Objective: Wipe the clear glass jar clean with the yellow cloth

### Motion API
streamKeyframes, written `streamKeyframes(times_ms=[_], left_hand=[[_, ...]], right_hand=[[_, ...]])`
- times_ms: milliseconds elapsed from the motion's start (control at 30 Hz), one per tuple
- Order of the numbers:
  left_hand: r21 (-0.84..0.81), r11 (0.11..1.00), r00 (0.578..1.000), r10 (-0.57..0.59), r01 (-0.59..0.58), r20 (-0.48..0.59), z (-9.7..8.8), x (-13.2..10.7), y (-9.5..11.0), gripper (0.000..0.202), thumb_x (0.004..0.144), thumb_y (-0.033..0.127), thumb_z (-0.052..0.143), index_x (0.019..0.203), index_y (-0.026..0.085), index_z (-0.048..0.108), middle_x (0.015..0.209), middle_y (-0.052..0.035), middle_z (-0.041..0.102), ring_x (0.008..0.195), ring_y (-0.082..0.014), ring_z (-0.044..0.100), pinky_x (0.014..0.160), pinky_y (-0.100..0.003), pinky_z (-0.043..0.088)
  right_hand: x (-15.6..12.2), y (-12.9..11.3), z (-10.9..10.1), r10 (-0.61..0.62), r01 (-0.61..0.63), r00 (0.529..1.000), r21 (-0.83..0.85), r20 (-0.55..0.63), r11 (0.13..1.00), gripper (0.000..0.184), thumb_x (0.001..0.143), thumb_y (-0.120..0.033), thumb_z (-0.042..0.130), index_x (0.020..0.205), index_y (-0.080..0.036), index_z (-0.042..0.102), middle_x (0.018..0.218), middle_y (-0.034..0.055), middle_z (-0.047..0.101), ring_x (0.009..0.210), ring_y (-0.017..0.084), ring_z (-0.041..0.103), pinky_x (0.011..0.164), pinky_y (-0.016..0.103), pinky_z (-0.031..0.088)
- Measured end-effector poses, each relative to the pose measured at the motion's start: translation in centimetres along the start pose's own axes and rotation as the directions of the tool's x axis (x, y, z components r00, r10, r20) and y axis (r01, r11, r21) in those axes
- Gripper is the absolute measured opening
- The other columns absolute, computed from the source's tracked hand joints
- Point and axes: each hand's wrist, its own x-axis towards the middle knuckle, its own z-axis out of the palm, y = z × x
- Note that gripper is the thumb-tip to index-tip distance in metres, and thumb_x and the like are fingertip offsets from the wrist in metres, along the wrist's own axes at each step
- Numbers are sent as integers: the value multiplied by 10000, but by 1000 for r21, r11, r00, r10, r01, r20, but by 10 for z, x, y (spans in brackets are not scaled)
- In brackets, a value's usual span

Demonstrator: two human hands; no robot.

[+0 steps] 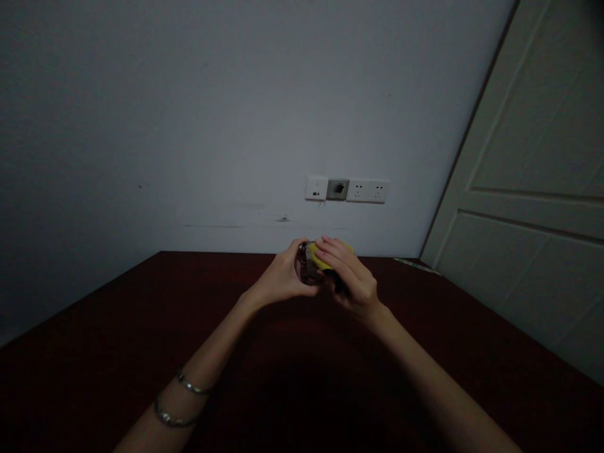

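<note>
Above the dark red table, my left hand [286, 272] is wrapped round a clear, brownish container that looks like a glass or jar [308, 267], tipped onto its side. My right hand [355, 277] is closed over a yellow thing with a dark underside [321, 257], perhaps a sponge or a lid. That yellow piece is pressed against the container's right end. Fingers cover much of both, and the dim light hides whether the two are joined. Two metal bangles circle my left forearm.
The dark red tabletop [141, 314] reaches back to a pale wall [212, 126]. Sockets and switches [367, 191] are set in the wall just behind my hands. A white panelled door [533, 189] stands at the right, with a thin flat strip [415, 265] at the table's back right corner.
</note>
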Motion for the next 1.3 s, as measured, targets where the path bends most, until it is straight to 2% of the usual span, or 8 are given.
streamKeyframes(times_ms=[100,267,500,733,833,933,1033,1300], left_hand=[[-48,998,999,28,-26,32,0,-1,1,760,581,237,749,1237,167,369,1034,-77,609,808,-175,617,681,-296,524],[-22,999,998,49,-48,37,-3,-2,8,788,574,285,775,1251,173,389,1063,-73,608,881,-199,616,784,-344,519],[-32,999,1000,-1,1,26,-5,-1,6,781,552,175,743,1243,155,379,1049,-76,607,838,-186,615,717,-318,528],[-1,999,999,37,-37,-36,-5,-2,6,849,547,312,805,1264,164,376,1174,-106,577,972,-223,611,858,-384,512],[16,999,999,30,-29,-16,-6,-2,5,805,579,289,779,1265,156,378,1151,-106,587,934,-216,617,819,-369,522],[20,998,999,53,-53,-2,-7,-1,3,742,589,239,754,1233,168,393,1122,-92,596,937,-210,612,816,-351,511],[39,998,999,53,-53,-7,-8,-1,3,750,564,233,765,1214,180,394,1087,-81,601,934,-212,606,810,-343,501],[39,999,1000,-14,13,16,-7,-3,10,825,554,354,797,1255,161,406,942,-41,626,739,-163,595,665,-299,501]], right_hand=[[1,2,-1,0,0,1000,37,2,999,449,859,-166,519,1305,-212,496,1280,105,600,1243,258,516,1027,517,447],[8,-1,-1,281,-259,956,204,-86,944,316,873,-151,499,1164,-236,588,1195,80,653,1161,221,586,995,482,480],[8,-7,-3,70,-76,996,130,53,989,407,839,-164,534,1236,-254,548,1277,64,608,1259,244,501,1075,540,377],[17,-14,6,507,-427,851,387,-133,818,206,887,-187,513,1031,-247,647,1156,55,674,1135,209,603,1011,451,466],[17,-18,7,423,-373,896,288,-134,882,243,876,-155,509,1071,-237,628,1179,69,661,1174,212,575,1032,476,443],[11,-17,4,122,-122,993,106,3,987,379,841,-114,508,1198,-230,562,1252,86,622,1259,235,501,1069,526,388],[6,-10,-1,-79,75,990,38,117,996,475,823,-121,513,1290,-207,494,1285,110,598,1289,254,465,1067,542,383],[10,-4,-2,214,-200,973,145,-86,969,421,842,-90,475,1219,-261,553,1251,56,624,1209,220,551,1023,498,462]])
